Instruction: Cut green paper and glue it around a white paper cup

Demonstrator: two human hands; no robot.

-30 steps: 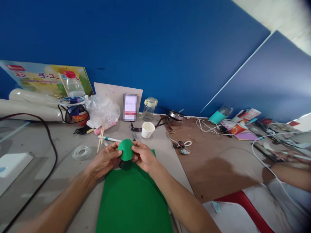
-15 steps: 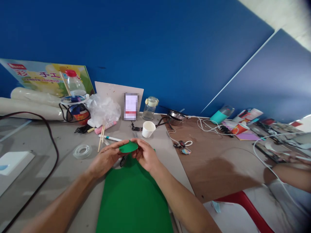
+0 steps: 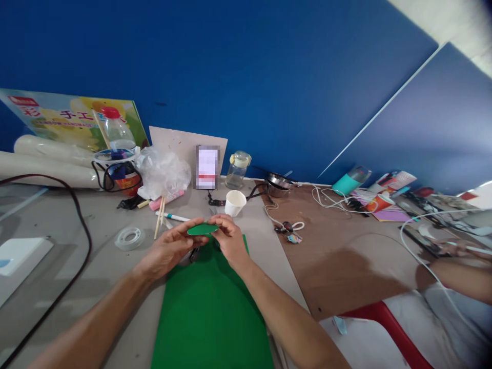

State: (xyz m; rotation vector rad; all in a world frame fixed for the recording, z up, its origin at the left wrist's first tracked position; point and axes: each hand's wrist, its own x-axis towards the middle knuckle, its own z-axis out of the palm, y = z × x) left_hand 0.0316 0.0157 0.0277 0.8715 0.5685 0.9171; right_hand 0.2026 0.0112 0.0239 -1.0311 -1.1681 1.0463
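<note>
A small round piece of green paper (image 3: 202, 229) is held up between both hands, tilted so that it looks like a thin oval. My left hand (image 3: 172, 246) pinches its left edge, and my right hand (image 3: 229, 241) grips the right edge. Beneath them a large green sheet (image 3: 211, 312) lies on the grey table (image 3: 115, 287). A dark object, perhaps scissors (image 3: 194, 254), is partly hidden below my left fingers. Just beyond the hands stands a white paper cup (image 3: 234, 203), with a white marker (image 3: 172, 217) to its left.
Left of the hands are a tape roll (image 3: 129, 238), wooden sticks (image 3: 159, 218) and a dark cable (image 3: 86, 220). Behind stand a phone (image 3: 207, 168), a glass jar (image 3: 238, 171) and a plastic bag (image 3: 165, 171). Keys (image 3: 288, 229) lie on the brown table; another person's arm (image 3: 461, 279) is at right.
The green paper circle has tipped to a flatter angle and looks narrower. Both hands keep hold of it, with small finger shifts; the view has moved slightly.
</note>
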